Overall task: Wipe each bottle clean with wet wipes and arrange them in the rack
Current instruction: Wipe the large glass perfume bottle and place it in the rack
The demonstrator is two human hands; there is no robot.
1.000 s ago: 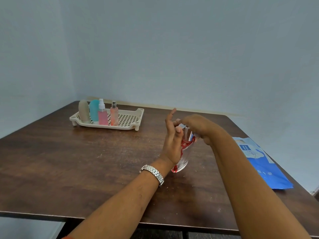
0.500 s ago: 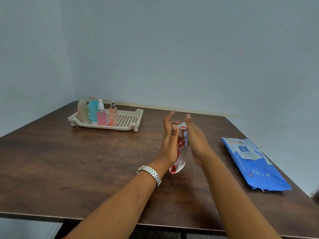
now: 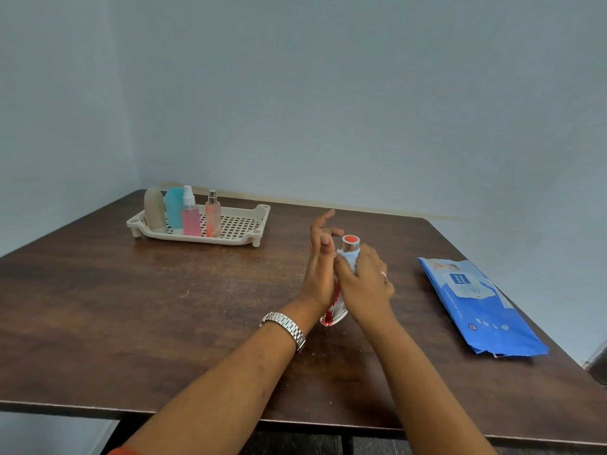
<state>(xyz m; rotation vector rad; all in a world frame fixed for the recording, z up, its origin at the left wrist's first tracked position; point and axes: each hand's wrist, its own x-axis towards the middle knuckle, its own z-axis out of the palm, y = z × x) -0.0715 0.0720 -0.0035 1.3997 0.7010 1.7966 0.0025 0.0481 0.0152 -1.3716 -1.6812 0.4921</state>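
- Curled round the upper part of the bottle [image 3: 335,310], the right hand [image 3: 364,285] gripped it through a pale blue wet wipe [image 3: 348,259].
- The left hand [image 3: 318,267] lay flat against the bottle's left side, fingers mostly straight and pointing up, grasping nothing. A metal watch [image 3: 285,326] sat on that wrist.
- The bottle leaned slightly, its base low over the table [image 3: 131,307], its silver cap with an orange top showing above the wipe.
- Both forearms reached forward over the near edge.
- At the far left, the rack [image 3: 261,213] held four bottles [image 3: 191,218] upright in a row at its left end.
- A blue wipes pack [image 3: 476,303] lay to the right.
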